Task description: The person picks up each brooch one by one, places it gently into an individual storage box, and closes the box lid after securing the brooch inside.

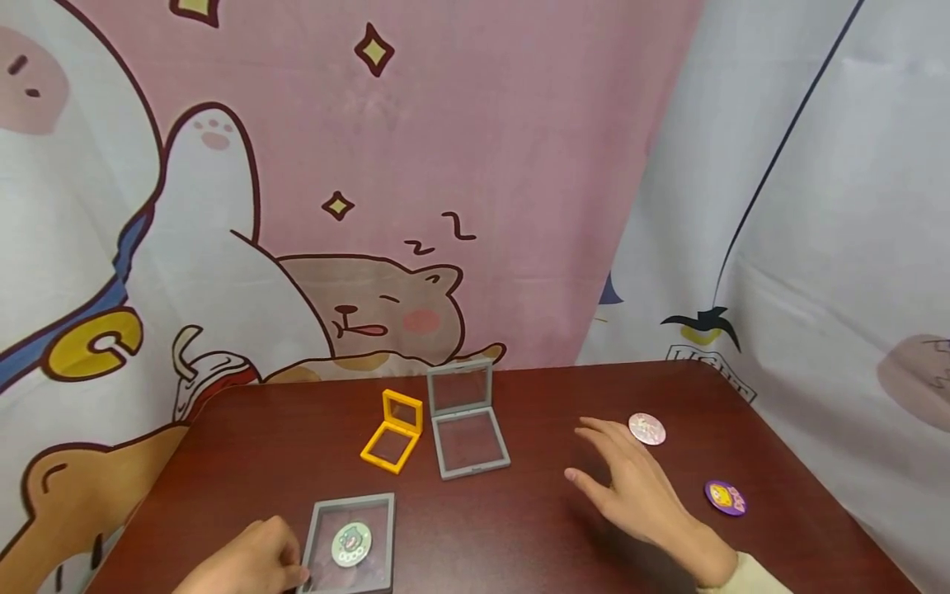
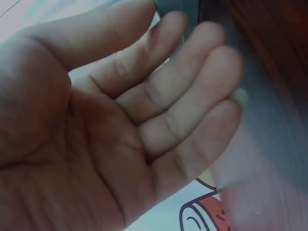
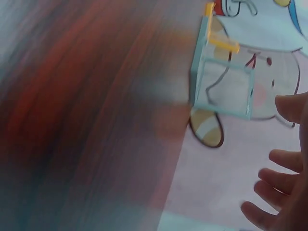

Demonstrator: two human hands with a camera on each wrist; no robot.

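At the near left of the table in the head view lies a closed grey display case (image 1: 390, 528), with a round pale green badge (image 1: 351, 544) visible through its clear cover. My left hand (image 1: 248, 559) pinches the left edge of that case; in the left wrist view, the thumb and forefinger of this left hand (image 2: 120, 106) meet at a grey edge. My right hand (image 1: 631, 487) holds nothing and has its fingers extended, over the table beside a round pink badge (image 1: 648, 429). A purple badge with a yellow figure (image 1: 726, 498) lies farther right.
Toward the back stand an open grey case (image 1: 475, 469) and a smaller open yellow case (image 1: 380, 464), both with lids raised. Behind the dark wooden table (image 1: 534, 528) hangs a cartoon-printed cloth (image 1: 519, 165).
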